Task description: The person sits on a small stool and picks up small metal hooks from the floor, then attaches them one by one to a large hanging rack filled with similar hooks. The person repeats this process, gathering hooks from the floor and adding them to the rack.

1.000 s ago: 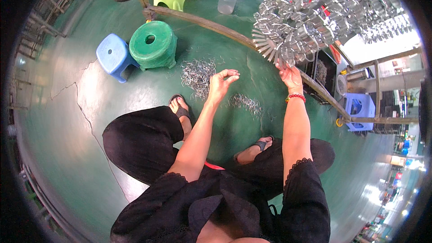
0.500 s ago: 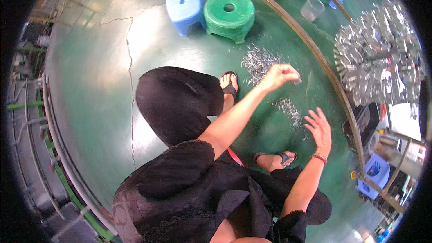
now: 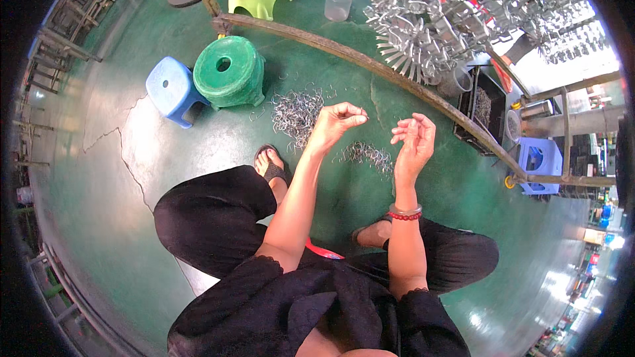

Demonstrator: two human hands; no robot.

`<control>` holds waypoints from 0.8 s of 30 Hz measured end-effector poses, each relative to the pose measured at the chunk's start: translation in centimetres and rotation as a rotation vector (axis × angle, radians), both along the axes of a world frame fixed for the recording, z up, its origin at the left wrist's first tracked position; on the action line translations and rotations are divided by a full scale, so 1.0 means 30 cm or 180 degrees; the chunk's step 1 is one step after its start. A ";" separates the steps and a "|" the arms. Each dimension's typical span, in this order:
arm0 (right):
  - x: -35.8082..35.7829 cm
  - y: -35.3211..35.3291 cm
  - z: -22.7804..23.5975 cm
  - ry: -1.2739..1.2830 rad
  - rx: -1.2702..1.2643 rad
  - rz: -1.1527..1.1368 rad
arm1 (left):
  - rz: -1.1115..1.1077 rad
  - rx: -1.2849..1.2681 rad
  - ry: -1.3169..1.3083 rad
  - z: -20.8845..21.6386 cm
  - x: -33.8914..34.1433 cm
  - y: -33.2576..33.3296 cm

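Head view: left hand (image 3: 333, 127) up over the floor between the two hook heaps, thumb and fingertips pinched together; can't tell if there's a small part in the pinch. Right hand (image 3: 414, 144) just right of it, fingers half curled, thumb side facing left; can't tell if it's gripping anything. Hands apart from each other.

Bigger heap of small metal hooks (image 3: 296, 118) on the green floor (image 3: 344, 205), partly behind left hand. Smaller heap of hooks (image 3: 367, 156) lies below and between the hands. Hanging cluster of metal clips (image 3: 440, 23) at upper right, beyond the rail (image 3: 360, 60). Green stool (image 3: 241, 86) left of the bigger heap, blue stool (image 3: 173, 92) against it.
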State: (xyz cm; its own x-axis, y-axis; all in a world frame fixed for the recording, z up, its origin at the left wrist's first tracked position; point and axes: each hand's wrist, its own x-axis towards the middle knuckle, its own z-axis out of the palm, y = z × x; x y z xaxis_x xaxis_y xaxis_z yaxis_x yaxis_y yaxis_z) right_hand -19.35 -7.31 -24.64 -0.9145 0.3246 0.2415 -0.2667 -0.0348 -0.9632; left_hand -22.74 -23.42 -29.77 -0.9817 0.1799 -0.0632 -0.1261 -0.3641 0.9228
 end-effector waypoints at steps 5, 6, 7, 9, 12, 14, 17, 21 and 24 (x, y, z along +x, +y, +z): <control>0.036 0.016 -0.023 -0.0857 0.1039 0.0790 | 0.0671 -0.1570 0.0288 -0.010 0.005 -0.068; 0.042 0.001 -0.025 -0.0955 0.1154 0.0899 | 0.1000 -0.1320 0.0170 -0.033 -0.010 -0.102; 0.045 0.001 -0.042 -0.0909 0.1030 0.1011 | 0.1295 -0.1476 0.0107 0.016 -0.026 -0.151; 0.044 -0.042 -0.083 -0.0891 0.0831 0.1217 | 0.1881 -0.1468 0.0268 0.051 -0.086 -0.288; 0.032 -0.088 -0.052 -0.1101 0.0816 0.1445 | 0.2501 -0.2263 0.0443 0.103 -0.242 -0.524; 0.037 -0.138 0.005 -0.1301 0.1016 0.1464 | 0.2418 -0.3586 0.0541 0.106 -0.293 -0.674; 0.035 -0.210 0.065 -0.1351 0.0970 0.1821 | 0.1424 -0.4574 -0.0149 -0.085 -0.372 -0.998; 0.039 -0.139 0.086 -0.1081 0.0898 0.1844 | 0.1502 -0.4641 -0.0426 -0.142 -0.362 -0.982; 0.084 -0.098 0.089 -0.0978 0.0781 0.1614 | 0.1542 -0.4539 -0.0691 -0.150 -0.339 -0.941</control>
State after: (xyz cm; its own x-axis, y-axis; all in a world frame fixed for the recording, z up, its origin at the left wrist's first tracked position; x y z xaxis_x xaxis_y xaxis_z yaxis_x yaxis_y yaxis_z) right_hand -16.84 -10.25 -21.96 -0.9793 -0.1978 -0.0438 0.0146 0.1471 -0.9890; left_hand -32.91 -51.64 -34.26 -0.8754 -0.4811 -0.0466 -0.4352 0.7428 0.5087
